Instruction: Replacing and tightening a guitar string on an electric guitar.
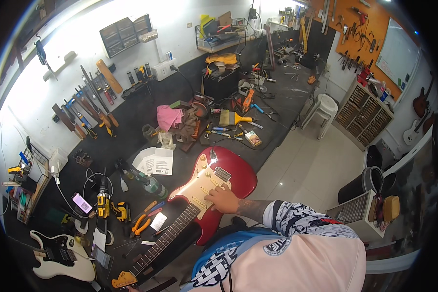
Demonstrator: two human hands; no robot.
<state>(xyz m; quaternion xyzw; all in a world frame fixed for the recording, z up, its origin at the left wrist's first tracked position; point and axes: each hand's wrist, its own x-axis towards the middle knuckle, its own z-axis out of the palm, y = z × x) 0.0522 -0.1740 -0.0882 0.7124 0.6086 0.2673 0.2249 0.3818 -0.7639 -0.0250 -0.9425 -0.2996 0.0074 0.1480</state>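
Note:
A red electric guitar with cream pickguard lies across the dark bench's front edge, its neck running toward the lower left. My right hand rests on the strings over the pickups, fingers bent and slightly apart, holding nothing that I can see. Barely visible at the bottom edge, my left hand is at the maple headstock, its fingers hidden. Left of the neck lie orange-handled pliers, a small white card and yellow cordless drills.
A white guitar lies lower left, near a lit phone. Papers, a bottle, cloths, a brush and several tools crowd the bench. Stacked stools, a drawer cabinet and a bin stand right.

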